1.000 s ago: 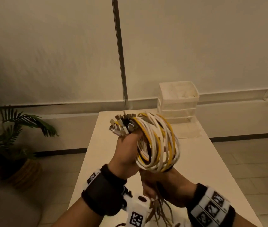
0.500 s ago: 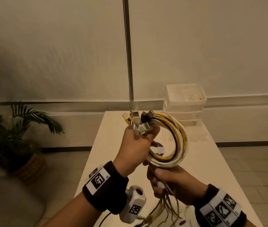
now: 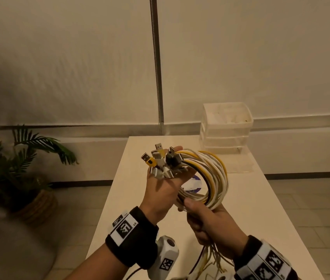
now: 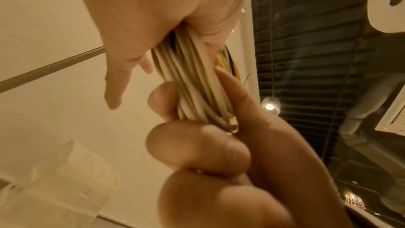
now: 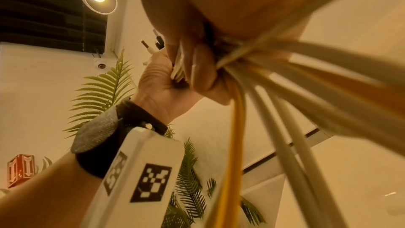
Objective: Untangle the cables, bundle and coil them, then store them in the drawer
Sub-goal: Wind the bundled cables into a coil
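A coil of white, yellow and black USB cables (image 3: 212, 178) is held up above the white table (image 3: 131, 199). My left hand (image 3: 162, 190) holds the coil's left side, thumb clamped over the strands (image 4: 192, 79), with the metal plugs (image 3: 160, 161) fanning out above its fingers. My right hand (image 3: 210, 223) grips the bottom of the coil from below, fingers curled round the bundle (image 4: 197, 148). Loose cable tails (image 3: 208, 259) hang under that fist. In the right wrist view the left hand (image 5: 157, 89) squeezes the strands (image 5: 274, 110).
A translucent stack of drawers (image 3: 226, 128) stands at the table's far right corner, with a clear tray in front of it. A white and blue disc (image 3: 192, 185) lies on the table behind the coil. A potted palm (image 3: 22, 158) stands on the floor to the left.
The left hand has turned so the plugs point up and away. The coil has swung flatter to the right. The right hand now grips the coil's base.
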Motion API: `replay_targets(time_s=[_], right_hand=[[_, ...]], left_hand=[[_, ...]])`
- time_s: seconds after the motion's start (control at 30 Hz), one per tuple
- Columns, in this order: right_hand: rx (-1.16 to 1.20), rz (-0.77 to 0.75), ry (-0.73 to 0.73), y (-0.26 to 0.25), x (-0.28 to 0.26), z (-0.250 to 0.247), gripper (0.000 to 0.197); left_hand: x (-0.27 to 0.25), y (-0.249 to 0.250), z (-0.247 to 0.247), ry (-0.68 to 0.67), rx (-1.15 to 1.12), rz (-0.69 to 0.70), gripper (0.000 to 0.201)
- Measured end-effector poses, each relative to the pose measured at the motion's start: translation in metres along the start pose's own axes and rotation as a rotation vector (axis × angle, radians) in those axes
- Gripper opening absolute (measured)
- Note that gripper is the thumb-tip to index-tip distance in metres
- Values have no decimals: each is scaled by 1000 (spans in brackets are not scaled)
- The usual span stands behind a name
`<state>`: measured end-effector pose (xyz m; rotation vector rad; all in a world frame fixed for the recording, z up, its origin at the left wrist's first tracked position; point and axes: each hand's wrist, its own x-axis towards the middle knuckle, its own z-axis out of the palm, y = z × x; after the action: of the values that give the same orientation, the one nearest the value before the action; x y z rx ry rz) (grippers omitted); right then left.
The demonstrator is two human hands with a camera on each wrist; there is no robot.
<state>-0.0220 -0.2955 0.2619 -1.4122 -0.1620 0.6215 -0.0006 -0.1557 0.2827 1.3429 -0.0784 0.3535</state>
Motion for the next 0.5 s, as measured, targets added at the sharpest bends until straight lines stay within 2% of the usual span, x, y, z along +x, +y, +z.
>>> replay_targets(time_s=[0.07, 0.13, 0.2, 0.23, 0.4, 0.5], right_hand=[[-4, 24, -12, 2, -2, -1, 37], [-28, 29, -38, 2, -4, -2, 40], [-60, 33, -101, 1, -6, -2, 36], [-81, 43, -138, 0, -7, -3, 33], [-366, 40, -258, -6, -6, -14, 18], [-530, 12, -210, -6, -5, -12, 20]], left_hand=[[-2, 0, 2, -31, -74, -60, 37], [-4, 0, 1, -59, -95, -173, 5], [-6, -2, -1, -25, -34, -228, 23], [-6, -3, -1, -14, -29, -233, 26], [-2, 3, 0, 81, -64, -180, 22], [6, 7, -2, 123, -15, -145, 15]])
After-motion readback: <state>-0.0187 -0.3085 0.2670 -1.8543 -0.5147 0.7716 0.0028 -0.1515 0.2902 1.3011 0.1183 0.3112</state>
